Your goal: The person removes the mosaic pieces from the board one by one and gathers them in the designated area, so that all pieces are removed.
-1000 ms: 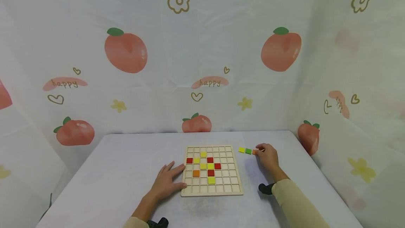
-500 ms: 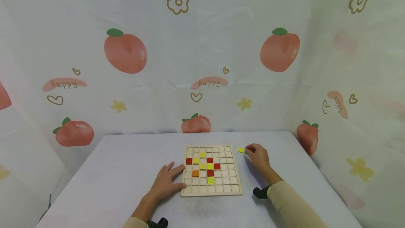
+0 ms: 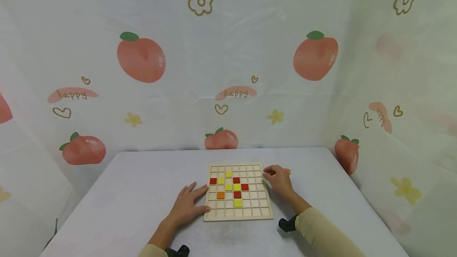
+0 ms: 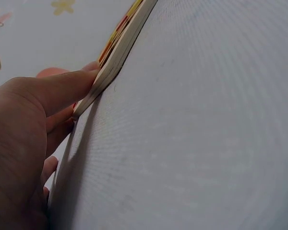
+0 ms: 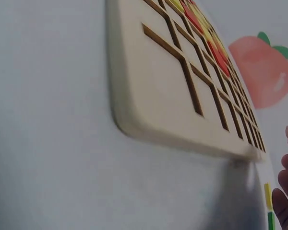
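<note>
A wooden grid board (image 3: 255,205) lies on the table with several yellow and red tiles and an orange tile (image 3: 220,195) in its squares. My left hand (image 3: 187,205) rests at its left edge, fingers spread. In the left wrist view the thumb (image 4: 69,88) touches the board's corner. Just beyond the board's right edge is my right hand (image 3: 278,179), fingers loosely bent, with no tile visible in them. The right wrist view shows a yellow tile (image 5: 267,195) and a green tile (image 5: 271,220) on the table beside these fingers; the hand hides both in the head view.
Another orange tile (image 3: 287,171) lies on the table just behind the right hand. A white cloth with printed fruit (image 3: 141,59) hangs behind the table (image 3: 160,169). Black wrist-worn devices (image 3: 287,224) sit at both wrists.
My right hand has moved left along the row of loose tiles, from the orange one past the green and yellow ones to near the board's edge. The left hand stays in place.
</note>
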Tool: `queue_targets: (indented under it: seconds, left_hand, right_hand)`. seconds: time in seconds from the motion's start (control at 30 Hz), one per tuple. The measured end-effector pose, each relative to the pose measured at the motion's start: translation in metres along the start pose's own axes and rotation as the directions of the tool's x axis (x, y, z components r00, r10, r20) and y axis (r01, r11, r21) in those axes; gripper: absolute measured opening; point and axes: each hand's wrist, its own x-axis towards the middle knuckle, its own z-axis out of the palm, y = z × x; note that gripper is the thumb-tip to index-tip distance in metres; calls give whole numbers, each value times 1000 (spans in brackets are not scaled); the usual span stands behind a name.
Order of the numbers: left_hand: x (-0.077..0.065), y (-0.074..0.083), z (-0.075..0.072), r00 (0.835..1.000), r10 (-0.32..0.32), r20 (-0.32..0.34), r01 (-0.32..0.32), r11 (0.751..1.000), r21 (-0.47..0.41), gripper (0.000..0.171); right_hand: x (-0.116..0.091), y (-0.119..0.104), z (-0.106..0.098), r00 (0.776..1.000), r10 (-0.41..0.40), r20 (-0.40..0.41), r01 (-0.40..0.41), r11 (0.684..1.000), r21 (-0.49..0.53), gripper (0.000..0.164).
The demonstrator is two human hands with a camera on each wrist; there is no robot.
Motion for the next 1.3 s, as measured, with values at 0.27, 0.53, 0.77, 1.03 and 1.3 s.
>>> queue_targets:
  seconds: [0.27, 0.53, 0.77, 1.03, 1.3]
  left_hand:
    - [0, 0, -1, 1000, 1, 1, -1, 1000, -4, 76]
    - [0, 0, 1, 1000, -2, -1, 2, 1000, -1, 77]
    - [0, 0, 0, 1000, -5, -2, 5, 1000, -5, 77]
    - [0, 1, -1, 1000, -7, -3, 7, 1000, -7, 77]
    - [0, 1, 0, 1000, -2, 1, 2, 1000, -14, 77]
  right_hand:
    - [-10, -10, 14, 998, -58, 31, 55, 996, 71, 11]
    - [-17, -20, 24, 988, -71, 140, 54, 991, 119, 18]
    - [-18, -23, 32, 944, -176, 279, 175, 984, 28, 20]
    - [-19, -24, 37, 928, -196, 316, 231, 970, -80, 25]
    - [-24, -32, 33, 925, -161, 343, 225, 962, -154, 27]
